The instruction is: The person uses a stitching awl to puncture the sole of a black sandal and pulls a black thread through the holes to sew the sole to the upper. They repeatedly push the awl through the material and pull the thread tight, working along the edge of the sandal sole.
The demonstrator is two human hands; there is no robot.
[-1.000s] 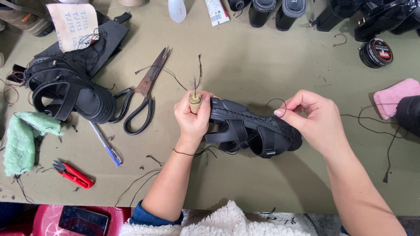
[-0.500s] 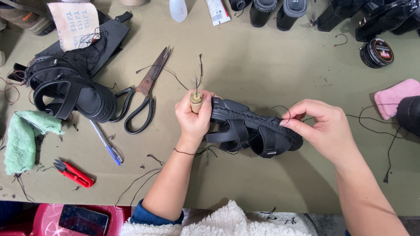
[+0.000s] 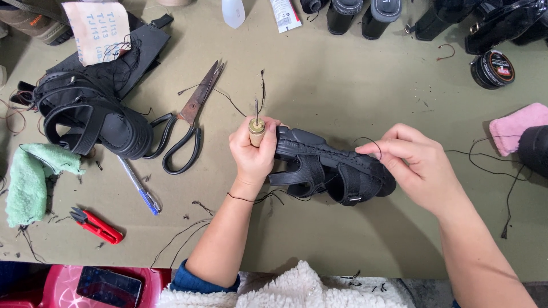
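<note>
A black strapped sandal [image 3: 328, 168] lies on its side in the middle of the olive table. My left hand [image 3: 253, 151] grips a sewing awl with a wooden handle [image 3: 256, 131], needle pointing up, and also presses the sandal's heel end. My right hand [image 3: 414, 165] rests on the sandal's toe end and pinches a black thread [image 3: 371, 140] that loops above the sole edge. The thread trails off to the right across the table.
Large scissors [image 3: 188, 122] lie left of my left hand, with a blue pen [image 3: 140, 185] and red snips [image 3: 97, 224] nearer me. Another black sandal [image 3: 91, 117] and a green cloth [image 3: 28, 182] sit at the left. A polish tin [image 3: 492, 68] and pink cloth [image 3: 516, 126] are at the right.
My right hand has come down from a raised pull to the sandal's toe end, and the thread loop has shortened. The left hand keeps its grip on the awl.
</note>
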